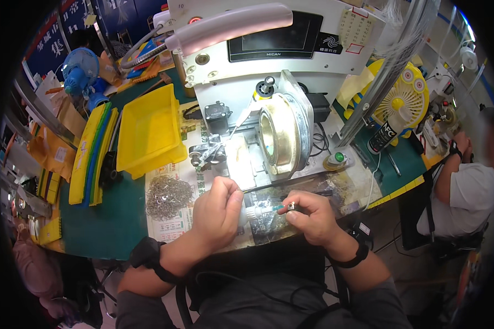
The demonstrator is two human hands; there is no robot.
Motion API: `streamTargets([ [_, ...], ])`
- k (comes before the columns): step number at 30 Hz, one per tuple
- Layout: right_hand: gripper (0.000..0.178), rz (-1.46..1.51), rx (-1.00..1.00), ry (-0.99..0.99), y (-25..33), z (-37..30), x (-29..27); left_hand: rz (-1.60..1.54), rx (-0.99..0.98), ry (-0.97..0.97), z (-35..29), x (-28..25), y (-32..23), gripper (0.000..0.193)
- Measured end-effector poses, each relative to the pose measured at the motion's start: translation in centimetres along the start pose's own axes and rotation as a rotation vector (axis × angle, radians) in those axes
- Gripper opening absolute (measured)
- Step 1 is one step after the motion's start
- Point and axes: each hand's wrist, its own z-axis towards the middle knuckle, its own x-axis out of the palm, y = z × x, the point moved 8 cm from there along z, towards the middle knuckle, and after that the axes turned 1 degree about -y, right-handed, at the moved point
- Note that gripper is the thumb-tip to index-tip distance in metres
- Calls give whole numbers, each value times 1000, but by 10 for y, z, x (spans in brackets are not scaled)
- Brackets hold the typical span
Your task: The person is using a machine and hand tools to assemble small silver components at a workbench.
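My left hand (217,213) is closed around a small white squeeze bottle (245,213) with a ribbed collar, lying on its side in the grip. From the collar a narrow teal tip points right, toward my right hand (313,219). The thumb and fingers of that hand pinch a small metal piece (291,206), light on its face and dark at its edge. The teal tip reaches the pinched fingers; whether it touches the piece I cannot tell. Both hands are above the near edge of the bench, in front of a machine with a gold-coloured ring (269,136).
A tangled heap of fine metal chain (169,198) lies left of my left hand. Beyond it are a yellow bin (151,131) and stacked yellow strips (88,159). A lamp (236,27) hangs over the machine. At right stand a dark spray can (383,137), a yellow fan (403,98) and a seated person (461,192).
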Motion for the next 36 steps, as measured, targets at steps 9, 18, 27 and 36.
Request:
streamTargets([
  [9, 17, 12, -8, -2, 4, -2, -1, 2, 9, 0, 0, 1, -1, 9],
  [18, 30, -217, 267, -324, -28, -30, -119, 8, 20, -9, -1, -2, -1, 9],
  [27, 40, -949, -52, -585, 11, -29, -175, 4, 53, -15, -2, -1, -4, 8],
  [36, 46, 179, 236, 112, 6, -8, 56, -70, 114, -76, -8, -1, 4, 5],
])
